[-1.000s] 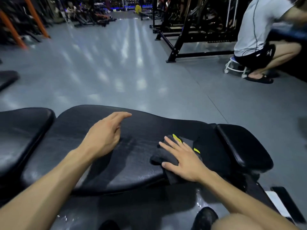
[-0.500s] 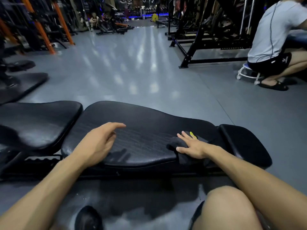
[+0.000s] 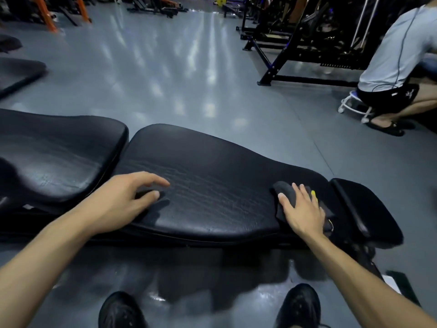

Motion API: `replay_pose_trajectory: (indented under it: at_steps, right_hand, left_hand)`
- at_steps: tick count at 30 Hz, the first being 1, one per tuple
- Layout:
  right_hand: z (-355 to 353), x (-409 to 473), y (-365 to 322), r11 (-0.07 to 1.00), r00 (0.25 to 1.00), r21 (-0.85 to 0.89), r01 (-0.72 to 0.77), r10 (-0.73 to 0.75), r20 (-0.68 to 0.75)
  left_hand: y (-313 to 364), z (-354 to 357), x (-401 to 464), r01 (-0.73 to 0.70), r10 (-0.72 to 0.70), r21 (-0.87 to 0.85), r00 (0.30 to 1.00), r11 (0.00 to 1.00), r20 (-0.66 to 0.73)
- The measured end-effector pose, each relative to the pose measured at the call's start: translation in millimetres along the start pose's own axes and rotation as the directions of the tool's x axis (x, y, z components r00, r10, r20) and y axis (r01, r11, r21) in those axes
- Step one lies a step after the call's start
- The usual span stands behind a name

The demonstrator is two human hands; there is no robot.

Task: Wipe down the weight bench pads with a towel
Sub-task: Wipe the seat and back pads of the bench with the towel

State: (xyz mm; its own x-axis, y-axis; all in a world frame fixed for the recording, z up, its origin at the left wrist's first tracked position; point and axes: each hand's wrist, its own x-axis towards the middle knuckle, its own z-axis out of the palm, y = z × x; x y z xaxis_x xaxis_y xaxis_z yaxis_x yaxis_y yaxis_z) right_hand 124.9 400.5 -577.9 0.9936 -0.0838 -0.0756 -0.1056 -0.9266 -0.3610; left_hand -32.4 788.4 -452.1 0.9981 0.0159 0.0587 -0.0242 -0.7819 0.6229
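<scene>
Fingers (image 3: 299, 189) of the right hand (image 3: 301, 210) lie flat, pressing one towel (image 3: 282, 192) now further toward 3 o'clock; left hand (image 3: 120, 200) relaxed open; three pads (image 3: 212, 185).

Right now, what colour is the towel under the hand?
Black towel with a small yellow bit, seen in the head view.

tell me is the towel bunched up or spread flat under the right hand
Bunched up: the dark towel sits in a rumpled lump under the right hand on the long bench pad.
</scene>
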Motion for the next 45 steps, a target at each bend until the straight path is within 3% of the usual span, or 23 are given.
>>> replay_pose_trajectory:
  at_steps: [3, 6, 10, 14, 16, 18, 20, 21, 22, 24, 27, 29, 30, 32, 35, 37, 39, 41, 43, 45]
  right_hand:
    - [9, -30, -31, 1.000, 0.999, 0.003, -0.015, 0.015, -0.032]
    - [24, -80, -92, 0.986, 0.985, 0.005, 0.164, -0.164, -0.049]
    - [42, -136, -164, 0.860, 0.859, -0.005, 0.511, -0.511, -0.031]
    - [32, -99, -137, 0.746, 0.746, 0.003, 0.666, -0.666, 0.018]
    - [23, -50, -105, 0.834, 0.835, 0.052, 0.549, -0.550, -0.008]
    - [10, -8, -79, 0.960, 0.964, 0.090, 0.266, -0.268, 0.004]
    - [7, 1, -75, 0.995, 0.998, 0.095, 0.042, -0.046, 0.035]
    - [11, -7, -83, 0.997, 0.999, 0.080, 0.023, -0.026, 0.039]
    - [17, -22, -97, 0.996, 0.997, 0.064, 0.067, -0.069, 0.035]
    - [29, -69, -134, 0.954, 0.954, 0.045, 0.298, -0.298, 0.008]
    - [38, -129, -168, 0.786, 0.786, 0.033, 0.617, -0.618, 0.024]
    - [34, -122, -163, 0.713, 0.709, 0.052, 0.700, -0.702, 0.071]
    - [31, -104, -154, 0.712, 0.706, 0.058, 0.700, -0.702, 0.091]
    - [24, -54, -135, 0.799, 0.793, 0.061, 0.598, -0.601, 0.102]
    - [10, 18, -107, 0.967, 0.968, 0.095, 0.236, -0.242, 0.061]
    - [10, 35, -108, 0.990, 0.996, 0.134, 0.049, -0.058, 0.066]
    - [20, 20, -132, 0.993, 0.995, 0.086, 0.085, -0.090, 0.052]
    - [32, -28, -165, 0.936, 0.936, 0.031, 0.350, -0.351, 0.014]
    - [38, -80, -187, 0.772, 0.771, 0.024, 0.635, -0.636, 0.040]
    - [38, -100, -190, 0.627, 0.621, 0.045, 0.778, -0.778, 0.096]
  left_hand:
    - [-11, -6, 1, 0.015, -0.015, -0.120, 1.000, 0.993, 0.002]
    - [-12, -3, 7, 0.017, -0.012, -0.144, 0.999, 0.989, 0.030]
    - [-5, 6, 15, 0.013, -0.007, -0.168, 0.999, 0.986, 0.035]
    - [7, 10, 15, 0.015, -0.009, -0.209, 1.000, 0.978, 0.029]
    - [8, 10, 9, 0.018, -0.009, -0.220, 0.999, 0.975, 0.038]
    - [6, 6, 0, 0.021, -0.014, -0.224, 0.999, 0.974, 0.033]
    - [-1, 0, -8, 0.031, -0.029, -0.226, 0.999, 0.974, 0.012]
    - [-5, -4, -10, 0.041, -0.043, -0.228, 0.999, 0.973, -0.006]
    - [-10, -8, -11, 0.055, -0.063, -0.234, 0.998, 0.971, -0.027]
    - [-16, -12, -10, 0.085, -0.102, -0.245, 0.993, 0.966, -0.055]
    - [-17, -11, -6, 0.083, -0.101, -0.251, 0.993, 0.964, -0.061]
    - [-14, -8, -5, 0.071, -0.087, -0.249, 0.995, 0.966, -0.055]
    - [-14, -7, -5, 0.070, -0.085, -0.244, 0.995, 0.967, -0.050]
    - [-18, -7, -8, 0.078, -0.088, -0.229, 0.996, 0.970, -0.034]
    - [-29, -10, -16, 0.082, -0.090, -0.192, 0.995, 0.978, -0.032]
    - [-36, -14, -20, 0.087, -0.098, -0.176, 0.994, 0.981, -0.057]
    - [-41, -16, -20, 0.094, -0.108, -0.195, 0.992, 0.976, -0.064]
    - [-42, -16, -16, 0.091, -0.106, -0.207, 0.992, 0.974, -0.062]
    - [-43, -16, -12, 0.089, -0.105, -0.208, 0.992, 0.974, -0.069]
    - [-43, -15, -9, 0.079, -0.096, -0.193, 0.992, 0.978, -0.082]
